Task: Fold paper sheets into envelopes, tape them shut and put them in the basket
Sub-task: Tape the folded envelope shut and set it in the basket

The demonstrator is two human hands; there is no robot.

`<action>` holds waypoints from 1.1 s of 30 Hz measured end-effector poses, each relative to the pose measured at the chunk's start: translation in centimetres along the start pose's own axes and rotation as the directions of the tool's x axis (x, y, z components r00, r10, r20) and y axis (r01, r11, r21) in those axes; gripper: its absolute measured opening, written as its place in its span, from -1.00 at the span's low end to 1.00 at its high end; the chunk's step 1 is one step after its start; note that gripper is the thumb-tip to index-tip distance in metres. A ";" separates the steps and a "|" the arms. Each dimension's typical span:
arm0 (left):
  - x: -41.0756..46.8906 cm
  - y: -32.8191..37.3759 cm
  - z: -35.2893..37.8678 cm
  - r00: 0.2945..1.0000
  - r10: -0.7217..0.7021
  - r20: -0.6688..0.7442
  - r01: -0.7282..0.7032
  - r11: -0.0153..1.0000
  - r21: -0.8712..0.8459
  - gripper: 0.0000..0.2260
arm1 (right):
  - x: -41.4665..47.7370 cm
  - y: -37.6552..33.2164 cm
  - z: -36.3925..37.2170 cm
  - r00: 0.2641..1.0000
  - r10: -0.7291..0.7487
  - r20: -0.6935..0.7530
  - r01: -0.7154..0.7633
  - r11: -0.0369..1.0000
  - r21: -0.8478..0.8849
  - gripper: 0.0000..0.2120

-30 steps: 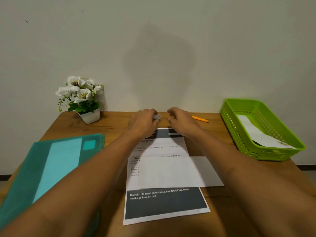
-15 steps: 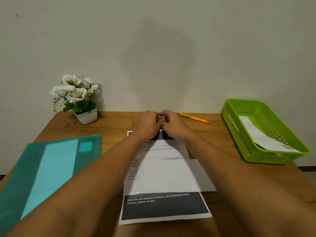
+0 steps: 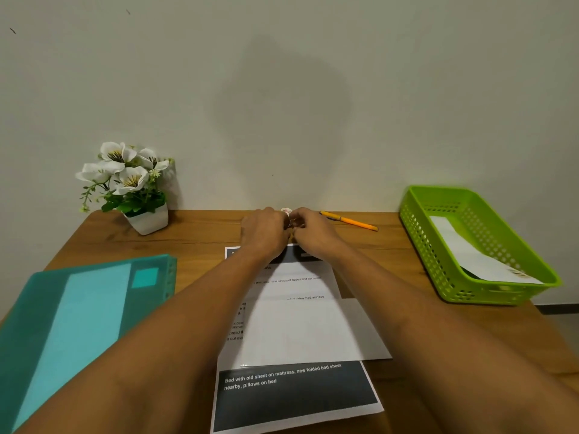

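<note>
At the left edge of the wooden desk point(image 3: 200, 236), a teal plastic folder point(image 3: 40, 324) holds a paler blue sheet point(image 3: 91, 324) that shows through its cover. Behind it, against the wall, a small white pot point(image 3: 148, 220) carries white artificial flowers point(image 3: 123, 170).

In the middle, a person's two bare forearms reach out over the work. The left hand point(image 3: 266, 234) and right hand point(image 3: 315, 236) meet at the far side of the desk, knuckles up and fingers curled inward. They are closed together on a small tape roll point(image 3: 286, 211), of which only a pale sliver shows above the fingers. Whether the right hand's fingertips have the roll itself or the loose end of the tape is hard to make out from here.

Just below the hands lies a printed sheet point(image 3: 294, 399) with a dark band at each end, and its far edge is tucked under the wrists. Across the middle of this sheet rests a folded white paper point(image 3: 316, 330), blank side up, which juts out past the sheet's right edge. It lies between the forearms, nearer the person than the hands.

Right of the hands, an orange pen point(image 3: 351, 221) lies slantwise near the wall. At the far right a lime-green perforated basket point(image 3: 421, 242) sits on the desk's corner, well apart from the hands. It holds one folded white envelope point(image 3: 466, 252), propped against the basket's near end.
</note>
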State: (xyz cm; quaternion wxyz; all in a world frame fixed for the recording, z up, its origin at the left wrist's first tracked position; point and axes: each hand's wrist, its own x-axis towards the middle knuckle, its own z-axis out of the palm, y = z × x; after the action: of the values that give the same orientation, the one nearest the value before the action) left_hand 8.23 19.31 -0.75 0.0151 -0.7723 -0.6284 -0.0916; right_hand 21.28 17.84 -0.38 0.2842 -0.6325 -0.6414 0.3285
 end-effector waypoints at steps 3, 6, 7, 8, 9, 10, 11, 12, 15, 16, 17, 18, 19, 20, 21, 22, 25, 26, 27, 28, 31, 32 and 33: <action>0.4 0.0 0.4 1.000 -0.009 -0.007 0.008 0.999 -0.050 -0.70 | 0.6 0.1 0.1 1.000 0.024 -0.014 -0.023 0.998 0.057 -0.59; 0.6 -0.1 0.7 0.999 -0.013 -0.040 0.009 0.994 -0.111 -0.70 | 1.1 0.4 0.0 0.999 0.031 -0.021 -0.029 0.994 0.109 -0.59; 0.7 -0.1 0.8 0.998 -0.017 -0.053 0.010 0.990 -0.138 -0.70 | 1.2 0.5 0.0 0.999 0.036 -0.025 -0.032 0.991 0.130 -0.59; 0.7 0.0 0.9 0.998 -0.021 -0.067 0.010 0.987 -0.162 -0.70 | 1.3 0.5 0.0 0.999 0.042 -0.031 -0.037 0.988 0.151 -0.59; 0.8 0.0 0.9 0.997 -0.025 -0.079 0.010 0.984 -0.178 -0.70 | 1.5 0.5 0.0 0.998 0.047 -0.037 -0.040 0.984 0.172 -0.60; 0.9 0.1 0.9 0.996 -0.030 -0.085 0.013 0.982 -0.189 -0.70 | 1.6 0.6 0.0 0.998 0.053 -0.040 -0.044 0.980 0.196 -0.61; 0.9 0.1 1.0 0.995 -0.037 -0.089 0.019 0.980 -0.199 -0.70 | 1.8 0.6 0.0 0.998 0.056 -0.041 -0.046 0.975 0.219 -0.61; 1.0 0.1 1.0 0.995 -0.046 -0.091 0.026 0.977 -0.210 -0.70 | 1.9 0.7 0.1 0.997 0.059 -0.044 -0.046 0.968 0.246 -0.61; 1.1 0.2 1.0 0.991 -0.080 -0.105 0.050 0.964 -0.262 -0.72 | 2.1 0.8 0.1 0.995 0.076 -0.066 -0.052 0.951 0.305 -0.59; 1.1 0.2 1.0 0.990 -0.092 -0.111 0.057 0.956 -0.287 -0.72 | 2.2 0.8 0.1 0.994 0.084 -0.069 -0.057 0.945 0.321 -0.59; 1.1 0.2 1.0 0.987 -0.105 -0.118 0.064 0.949 -0.309 -0.73 | 2.2 0.9 0.1 0.994 0.090 -0.064 -0.063 0.937 0.344 -0.59; 1.1 0.3 1.0 0.985 -0.119 -0.124 0.073 0.942 -0.326 -0.74 | 2.1 0.9 0.1 0.994 0.097 -0.054 -0.070 0.925 0.374 -0.60; 1.0 0.3 0.9 0.983 -0.133 -0.128 0.083 0.937 -0.339 -0.75 | 2.1 0.9 0.0 0.993 0.106 -0.045 -0.080 0.915 0.397 -0.60; 1.0 0.3 0.8 0.981 -0.145 -0.132 0.091 0.934 -0.346 -0.77 | 2.0 0.9 0.0 0.993 0.115 -0.040 -0.089 0.910 0.405 -0.60; 0.9 0.2 0.8 0.979 -0.154 -0.135 0.098 0.931 -0.352 -0.79 | 1.9 0.9 -0.1 0.992 0.117 -0.040 -0.091 0.912 0.401 -0.59; 0.8 0.0 0.7 0.977 -0.159 -0.138 0.100 0.927 -0.361 -0.81 | 1.8 0.9 -0.2 0.993 0.113 -0.039 -0.088 0.915 0.394 -0.59; 0.2 -0.5 0.5 0.979 -0.148 -0.140 0.078 0.906 -0.415 -0.84 | 1.1 0.9 -0.4 0.996 0.081 -0.040 -0.059 0.921 0.384 -0.67; -0.1 -0.6 0.3 0.980 -0.138 -0.141 0.064 0.900 -0.432 -0.85 | 0.7 0.8 -0.5 0.997 0.064 -0.041 -0.044 0.923 0.382 -0.71; -0.4 -0.7 0.1 0.982 -0.124 -0.142 0.049 0.894 -0.444 -0.87 | 0.2 0.7 -0.6 0.998 0.044 -0.044 -0.024 0.926 0.378 -0.74; -0.8 -0.8 -0.2 0.984 -0.108 -0.141 0.033 0.890 -0.455 -0.88 | -0.2 0.6 -0.7 0.998 0.021 -0.055 0.000 0.931 0.364 -0.76; -2.4 -1.1 -1.3 0.989 -0.061 -0.137 -0.014 0.870 -0.492 -0.91 | -1.9 0.0 -1.5 0.992 -0.060 -0.114 0.090 0.952 0.291 -0.83; -3.0 -1.2 -1.7 0.988 -0.046 -0.145 -0.033 0.865 -0.501 -0.91 | -2.6 -0.3 -1.8 0.988 -0.085 -0.128 0.118 0.955 0.271 -0.87; -3.7 -1.3 -2.2 0.987 -0.028 -0.159 -0.056 0.863 -0.501 -0.91 | -3.3 -0.6 -2.2 0.983 -0.111 -0.144 0.143 0.959 0.243 -0.90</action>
State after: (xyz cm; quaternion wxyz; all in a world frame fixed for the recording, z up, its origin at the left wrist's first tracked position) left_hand 5.94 15.67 0.69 -0.1358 -0.7440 -0.5736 -0.3145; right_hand 22.70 14.74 1.63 0.4235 -0.5685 -0.6141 0.3468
